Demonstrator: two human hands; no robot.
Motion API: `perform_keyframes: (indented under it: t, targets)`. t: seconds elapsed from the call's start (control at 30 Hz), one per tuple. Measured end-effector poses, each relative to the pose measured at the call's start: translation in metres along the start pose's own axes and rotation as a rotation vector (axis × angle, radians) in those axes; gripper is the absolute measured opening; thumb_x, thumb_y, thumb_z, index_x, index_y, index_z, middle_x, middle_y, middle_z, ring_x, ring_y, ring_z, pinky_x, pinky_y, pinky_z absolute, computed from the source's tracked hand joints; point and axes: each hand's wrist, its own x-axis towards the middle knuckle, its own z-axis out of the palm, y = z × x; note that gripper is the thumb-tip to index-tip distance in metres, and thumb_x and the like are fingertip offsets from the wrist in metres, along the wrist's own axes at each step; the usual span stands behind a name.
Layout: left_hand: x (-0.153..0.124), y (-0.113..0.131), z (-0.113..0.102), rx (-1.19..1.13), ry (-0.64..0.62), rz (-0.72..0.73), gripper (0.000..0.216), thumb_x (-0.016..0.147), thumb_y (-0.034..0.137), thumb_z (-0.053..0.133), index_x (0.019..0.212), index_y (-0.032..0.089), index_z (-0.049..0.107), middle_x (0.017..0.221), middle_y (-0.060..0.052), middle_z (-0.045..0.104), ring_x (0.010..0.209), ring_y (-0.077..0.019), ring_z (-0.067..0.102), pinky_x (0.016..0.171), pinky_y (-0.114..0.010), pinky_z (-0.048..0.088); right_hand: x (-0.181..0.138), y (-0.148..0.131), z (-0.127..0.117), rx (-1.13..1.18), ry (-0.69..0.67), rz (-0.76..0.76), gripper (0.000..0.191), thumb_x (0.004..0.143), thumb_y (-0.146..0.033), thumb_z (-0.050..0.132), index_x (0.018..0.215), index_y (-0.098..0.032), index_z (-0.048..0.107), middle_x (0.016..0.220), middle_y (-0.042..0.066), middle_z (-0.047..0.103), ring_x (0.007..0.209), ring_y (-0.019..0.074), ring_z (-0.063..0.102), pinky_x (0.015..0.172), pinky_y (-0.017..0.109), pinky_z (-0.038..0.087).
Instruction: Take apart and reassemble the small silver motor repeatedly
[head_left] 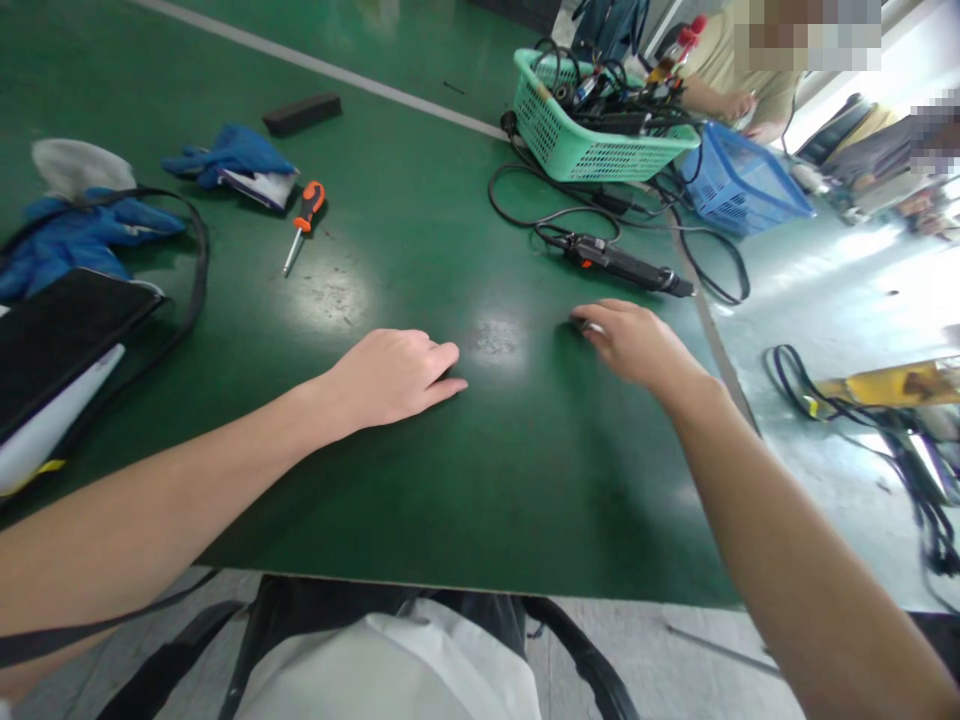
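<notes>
Small dark part (577, 323): at the fingertips of the right hand (628, 342), toward 10 o'clock from the palm. Can't tell if it rests on the green table (487, 470) or sits just above it. Right-hand grip: thumb and fingers pinched together on the part, most of it hidden. Pale bit shows by the thumb; can't tell if same piece.

Left hand (397, 375): 9 o'clock of the right, well apart, resting on the table. Fingers curled, thumb stretched out with a narrow gap to the index. Dark in the gap; can't tell if anything's held.

From right hand:
- 12, near: black corded driver (619, 262), lying flat, tip toward 4.
- 12, further: green basket (592, 160), heaped with cables and parts.
- 1: blue basket (739, 185), just beside the green one; co-worker's hands (739, 105) behind the baskets.
- 3: yellow item (900, 383), cut off at frame edge.
- 4: black cable bundle (930, 515).

From left hand:
- 11, near: orange-handled screwdriver (310, 205), shaft toward 7.
- 11, further: small blue glove bundle (240, 155), then dark block (302, 114).
- 10: blue-and-white gloves (82, 235), black strap (201, 255) looping over.
- 9: flat black slab (67, 330), partly out of frame.
</notes>
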Motion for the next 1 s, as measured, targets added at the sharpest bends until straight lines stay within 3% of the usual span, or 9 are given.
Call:
perform_keyframes:
  t: [0.1, 0.2, 0.3, 0.43, 0.6, 0.73, 0.83, 1.0]
  targets:
    - [0.0, 0.0, 0.0, 0.003, -0.016, 0.002, 0.036, 0.105, 0.046, 0.05, 0.096, 0.018, 0.069, 0.082, -0.006, 0.07, 0.073, -0.0215, 0.066, 0.063, -0.03, 0.042, -0.022, 0.066, -0.004, 0.03, -0.043, 0.147, 0.037, 0.099, -0.018, 0.056, 0.134, -0.016, 0.069, 0.133, 0.018, 0.07, 0.12, 0.0265, 0.065, 0.106, 0.041, 0.045]
    - [-0.001, -0.001, 0.0, 0.002, -0.019, 0.008, 0.035, 0.105, 0.046, 0.049, 0.097, 0.018, 0.069, 0.081, -0.006, 0.069, 0.073, -0.0215, 0.066, 0.063, -0.03, 0.042, -0.056, 0.103, -0.008, 0.085, -0.061, 0.299, 0.036, 0.099, -0.026, 0.059, 0.133, -0.018, 0.07, 0.131, 0.015, 0.072, 0.114, 0.0256, 0.069, 0.103, 0.038, 0.047]
    - [-0.001, -0.002, 0.001, 0.001, -0.01, 0.011, 0.035, 0.105, 0.045, 0.049, 0.096, 0.018, 0.069, 0.079, -0.006, 0.068, 0.072, -0.0212, 0.066, 0.063, -0.03, 0.041, -0.092, 0.115, -0.004, 0.138, -0.031, 0.382, 0.036, 0.099, -0.032, 0.058, 0.131, -0.021, 0.072, 0.127, 0.015, 0.074, 0.11, 0.0269, 0.071, 0.099, 0.039, 0.049]
    - [0.0, -0.001, 0.001, -0.008, -0.01, 0.012, 0.035, 0.105, 0.045, 0.049, 0.097, 0.018, 0.069, 0.079, -0.006, 0.068, 0.071, -0.0211, 0.065, 0.062, -0.03, 0.04, -0.126, 0.109, 0.013, 0.196, 0.15, 0.354, 0.036, 0.099, -0.038, 0.055, 0.128, -0.025, 0.072, 0.13, 0.014, 0.072, 0.122, 0.0279, 0.067, 0.106, 0.039, 0.047]
    - [-0.001, -0.002, 0.004, 0.0, -0.002, 0.02, 0.033, 0.105, 0.044, 0.05, 0.098, 0.018, 0.069, 0.079, -0.006, 0.067, 0.071, -0.0212, 0.066, 0.061, -0.03, 0.04, -0.134, 0.082, 0.031, 0.156, 0.343, 0.394, 0.037, 0.1, -0.037, 0.05, 0.125, -0.024, 0.073, 0.13, 0.015, 0.072, 0.124, 0.0296, 0.065, 0.109, 0.045, 0.047]
    - [-0.001, -0.002, 0.005, 0.013, 0.024, 0.029, 0.03, 0.104, 0.042, 0.051, 0.097, 0.018, 0.069, 0.078, -0.005, 0.067, 0.069, -0.0201, 0.065, 0.06, -0.029, 0.039, -0.108, 0.045, 0.036, 0.148, 0.388, 0.421, 0.039, 0.098, -0.035, 0.046, 0.124, -0.024, 0.073, 0.127, 0.012, 0.072, 0.123, 0.0308, 0.063, 0.109, 0.052, 0.047]
    - [-0.001, -0.002, 0.005, 0.02, 0.046, 0.024, 0.026, 0.102, 0.037, 0.052, 0.094, 0.019, 0.069, 0.077, -0.005, 0.067, 0.068, -0.0201, 0.064, 0.059, -0.03, 0.039, -0.071, -0.004, 0.038, 0.223, 0.391, 0.358, 0.038, 0.097, -0.031, 0.045, 0.122, -0.024, 0.073, 0.127, 0.012, 0.071, 0.123, 0.0311, 0.061, 0.109, 0.053, 0.047]
    - [-0.002, 0.002, 0.002, 0.055, 0.093, -0.02, 0.021, 0.095, 0.027, 0.051, 0.086, 0.019, 0.068, 0.072, -0.005, 0.068, 0.065, -0.0213, 0.065, 0.057, -0.032, 0.039, -0.007, -0.115, 0.043, 0.372, 0.428, 0.18, 0.04, 0.097, -0.019, 0.041, 0.122, -0.023, 0.072, 0.127, 0.012, 0.069, 0.126, 0.0309, 0.056, 0.114, 0.056, 0.043]
